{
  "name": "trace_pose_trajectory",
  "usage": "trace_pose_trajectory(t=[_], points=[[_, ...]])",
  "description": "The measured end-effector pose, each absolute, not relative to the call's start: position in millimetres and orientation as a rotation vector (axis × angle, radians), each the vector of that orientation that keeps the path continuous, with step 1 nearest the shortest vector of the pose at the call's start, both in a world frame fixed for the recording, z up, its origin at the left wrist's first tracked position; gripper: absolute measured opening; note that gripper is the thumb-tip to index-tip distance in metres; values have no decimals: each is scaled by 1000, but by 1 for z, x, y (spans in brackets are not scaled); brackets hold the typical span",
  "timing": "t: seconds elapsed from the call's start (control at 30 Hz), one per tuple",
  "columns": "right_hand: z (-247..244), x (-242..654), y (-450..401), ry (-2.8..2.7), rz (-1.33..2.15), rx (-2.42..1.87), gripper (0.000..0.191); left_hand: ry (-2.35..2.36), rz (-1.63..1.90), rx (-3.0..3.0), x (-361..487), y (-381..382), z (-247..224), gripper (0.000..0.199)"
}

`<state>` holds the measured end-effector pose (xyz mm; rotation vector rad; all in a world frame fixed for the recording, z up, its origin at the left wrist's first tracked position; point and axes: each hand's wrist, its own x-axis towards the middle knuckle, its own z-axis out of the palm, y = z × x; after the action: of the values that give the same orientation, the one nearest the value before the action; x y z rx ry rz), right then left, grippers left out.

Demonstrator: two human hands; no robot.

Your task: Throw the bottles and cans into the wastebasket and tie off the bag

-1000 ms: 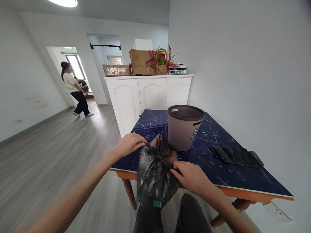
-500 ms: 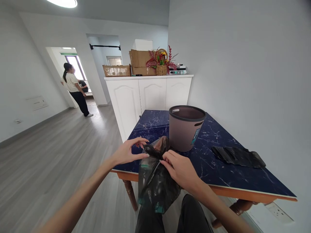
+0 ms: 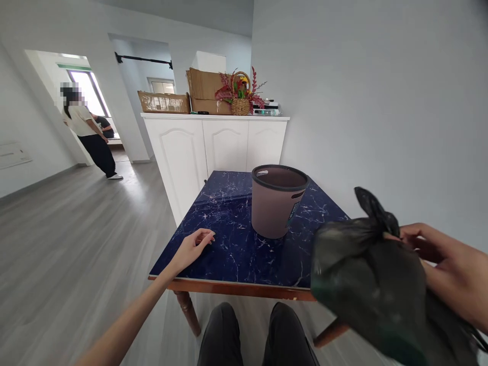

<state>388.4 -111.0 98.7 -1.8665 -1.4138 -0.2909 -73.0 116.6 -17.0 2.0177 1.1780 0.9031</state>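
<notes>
A full black plastic garbage bag, knotted at its neck, hangs at the right, slightly blurred. My right hand grips it just below the knot, fingers closed round the gathered plastic. My left hand is at the left front of the dark blue marbled table, holding nothing, its fingers loosely curled and a little apart from the thumb. Between the hands, farther back, a mauve trash bin with a dark rim stands upright on the table. The held bag covers the table's right front part.
Behind the table stands a white cabinet bearing cardboard boxes and a flower basket. A plain wall runs along the right. One person stands by the doorway at far left, and another sits beyond.
My right hand has carried the knotted garbage bag from the table's front to the far right. My left hand has let go and moved left and apart from it. The view has shifted.
</notes>
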Motion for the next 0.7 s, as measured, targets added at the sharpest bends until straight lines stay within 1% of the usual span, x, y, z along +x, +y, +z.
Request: trace_pose_trajectory(t=[0.07,0.1,0.17,0.23,0.27,0.3,0.4,0.5,0.7], points=[[99,414,-92,-1381,-324,-1913,74,1179,901,2028,-62,120,-24,46],[98,425,-78,-1355,-370,-1927,70,1183,901,2035,-58,122,-27,45],[94,446,-42,-1322,-453,-1945,52,1195,900,2053,-52,124,-31,42],[87,466,-1,-1338,-485,-1954,28,1208,893,2071,-50,125,-32,40],[83,476,20,-1342,-489,-1968,19,1217,888,2078,-50,124,-32,39],[77,485,40,-1344,-462,-1983,14,1227,884,2082,-51,124,-32,40],[56,509,92,-1309,-389,-2014,12,1265,875,2089,-52,123,-31,42],[33,523,129,-1264,-341,-2027,16,1294,859,2096,-52,123,-30,43],[-11,538,165,-1230,-217,-2052,8,1333,786,2095,-51,126,-30,43]])
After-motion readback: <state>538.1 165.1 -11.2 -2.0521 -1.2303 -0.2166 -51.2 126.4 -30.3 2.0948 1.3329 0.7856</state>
